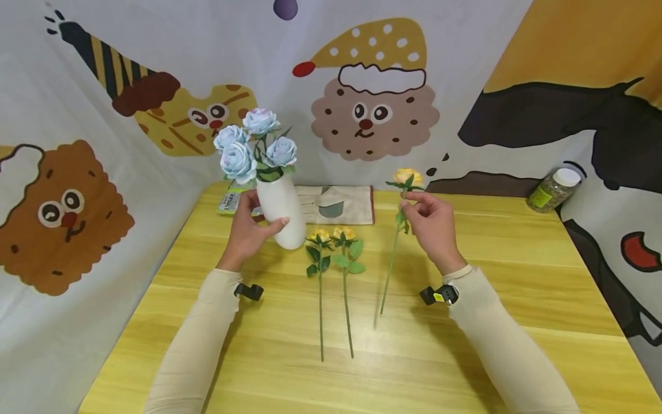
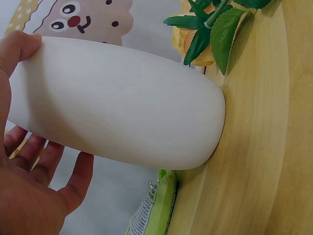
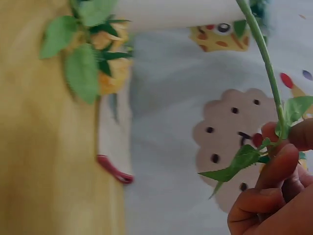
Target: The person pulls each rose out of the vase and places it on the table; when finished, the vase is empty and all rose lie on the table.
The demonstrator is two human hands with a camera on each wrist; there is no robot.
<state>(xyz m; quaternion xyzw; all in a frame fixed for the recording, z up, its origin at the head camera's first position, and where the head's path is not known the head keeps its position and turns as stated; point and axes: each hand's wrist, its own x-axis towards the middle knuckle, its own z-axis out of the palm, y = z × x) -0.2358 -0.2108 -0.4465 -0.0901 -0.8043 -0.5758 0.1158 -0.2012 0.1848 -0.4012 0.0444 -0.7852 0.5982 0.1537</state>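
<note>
My left hand (image 1: 248,230) grips a white vase (image 1: 283,213) from its left side, fingers behind and thumb in front. The vase leans slightly and holds several pale blue roses (image 1: 239,162). In the left wrist view, the vase (image 2: 122,105) has its base at the wooden surface. My right hand (image 1: 431,227) pinches the stem of a yellow rose (image 1: 407,177) just below its bloom, the stem hanging down; the right wrist view shows the fingers on the green stem (image 3: 268,66). Two more yellow roses (image 1: 320,236) (image 1: 343,233) lie side by side between the hands.
A folded cloth (image 1: 341,205) with a red edge lies behind the vase. A green and white packet (image 1: 228,202) is at the table's back left. A lidded jar (image 1: 554,190) stands at the back right corner. A printed curtain hangs behind the table (image 1: 517,276).
</note>
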